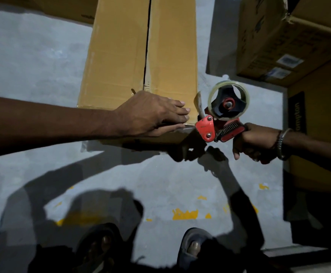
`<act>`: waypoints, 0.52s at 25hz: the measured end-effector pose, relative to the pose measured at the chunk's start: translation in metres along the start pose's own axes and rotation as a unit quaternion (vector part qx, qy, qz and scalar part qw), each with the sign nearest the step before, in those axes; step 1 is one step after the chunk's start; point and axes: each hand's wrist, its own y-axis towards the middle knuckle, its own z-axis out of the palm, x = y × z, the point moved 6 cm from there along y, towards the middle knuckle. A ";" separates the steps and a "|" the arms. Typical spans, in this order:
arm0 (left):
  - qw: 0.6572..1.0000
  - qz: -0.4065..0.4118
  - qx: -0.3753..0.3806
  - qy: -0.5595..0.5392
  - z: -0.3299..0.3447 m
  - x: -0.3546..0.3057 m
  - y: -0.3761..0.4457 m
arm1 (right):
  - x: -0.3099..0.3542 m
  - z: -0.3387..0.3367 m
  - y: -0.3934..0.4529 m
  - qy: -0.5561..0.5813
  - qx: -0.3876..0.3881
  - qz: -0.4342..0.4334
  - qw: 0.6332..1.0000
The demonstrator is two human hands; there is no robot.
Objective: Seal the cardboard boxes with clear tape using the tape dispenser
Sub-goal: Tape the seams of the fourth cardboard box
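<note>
Long tan cardboard box (pixel 121 56) lies on a grey, matte concrete floor (pixel 32 62), running from centre toward 12 o'clock. Corrugated faces, slightly creased; top flaps meet in a dark seam (pixel 147 42), open along most of its length.

Left hand (pixel 151 113) lies palm-down on the box's near end, fingers straight and together, pointing toward 3 o'clock, pressing at the near corner edge. A glint under the fingertips may be clear tape; too dim to be sure.

Dispenser (pixel 218 123) sits just beside that corner, at 3 o'clock of the left hand. Red plastic and metal frame, two screw heads on the side plate, serrated metal blade, black three-spoke hub. The roll (pixel 228 100) is a glossy clear ring.

Right hand (pixel 257 142) grips the dispenser handle, fingers curled around it. Beaded bracelet (pixel 281 142) on the wrist.

More cardboard boxes (pixel 279 40) at 1–2 o'clock, with white barcode labels (pixel 289 61) and dark print, unreadable. Black strip (pixel 297 112) at 3 o'clock carries sideways lettering, illegible.

Chipped yellow paint (pixel 184 214) on the floor toward 6 o'clock.
</note>
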 end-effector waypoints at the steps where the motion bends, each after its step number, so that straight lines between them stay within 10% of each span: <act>1: 1.000 0.015 -0.020 -0.002 -0.005 -0.004 -0.002 | 0.003 -0.005 -0.001 -0.018 -0.031 -0.011 0.999; 13: 1.000 0.004 0.001 -0.023 -0.005 0.002 -0.001 | 0.041 -0.035 -0.029 -0.353 -0.404 -0.215 0.816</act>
